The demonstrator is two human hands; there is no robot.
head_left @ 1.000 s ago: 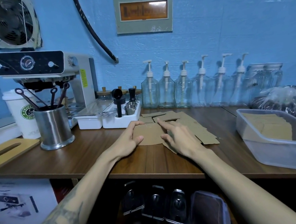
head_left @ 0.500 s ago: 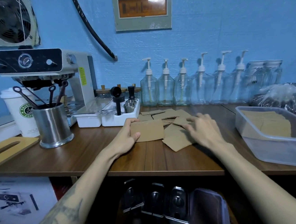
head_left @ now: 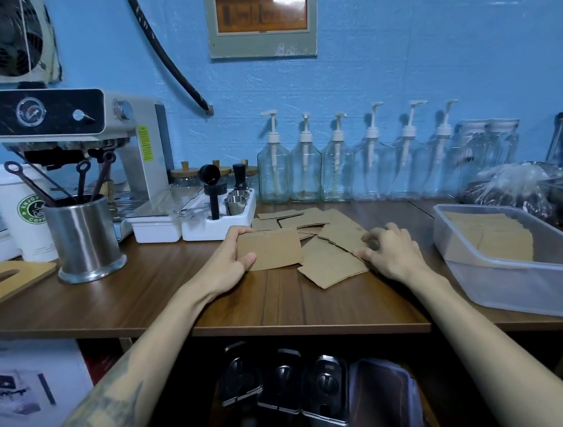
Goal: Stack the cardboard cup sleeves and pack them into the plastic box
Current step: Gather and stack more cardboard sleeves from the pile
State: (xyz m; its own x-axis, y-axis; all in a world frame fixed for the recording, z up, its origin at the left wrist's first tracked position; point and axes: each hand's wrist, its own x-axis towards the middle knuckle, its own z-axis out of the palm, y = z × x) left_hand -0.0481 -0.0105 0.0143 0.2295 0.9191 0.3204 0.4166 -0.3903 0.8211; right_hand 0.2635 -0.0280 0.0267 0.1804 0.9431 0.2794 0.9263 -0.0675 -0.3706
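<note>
1. At the centre of the frame the left hand (head_left: 231,257) holds a small stack of cardboard cup sleeves (head_left: 272,252): thumb on the near edge, fingers curled over the far edge, a firm grip on the stack's left end only.
2. Just right of centre, the right hand (head_left: 388,251) lies over the loose sleeves (head_left: 336,259) fanned on the tabletop (head_left: 177,292). Its fingers are bent onto the top sleeve; whether this grip pinches or merely presses, I cannot tell.
3. Risk: with only one end held, the stack could splay or shed a sleeve when lifted (flat card slides readily on flat card).
4. Risk: dragging the next sleeve may pull its overlapping neighbours along and push the nearest one toward the tabletop's front edge.
5. Risk: a sleeve added askew leaves the stack uneven, so it might not sit flush in the plastic box (head_left: 506,281).
6. Materials: the sleeves are thin brown corrugated card, flattened, matte, with gently curved long edges. The box, at the right of the frame, is translucent, rectangular and round-cornered, and already holds a layer of sleeves. The tabletop is smooth wood grain.
</note>
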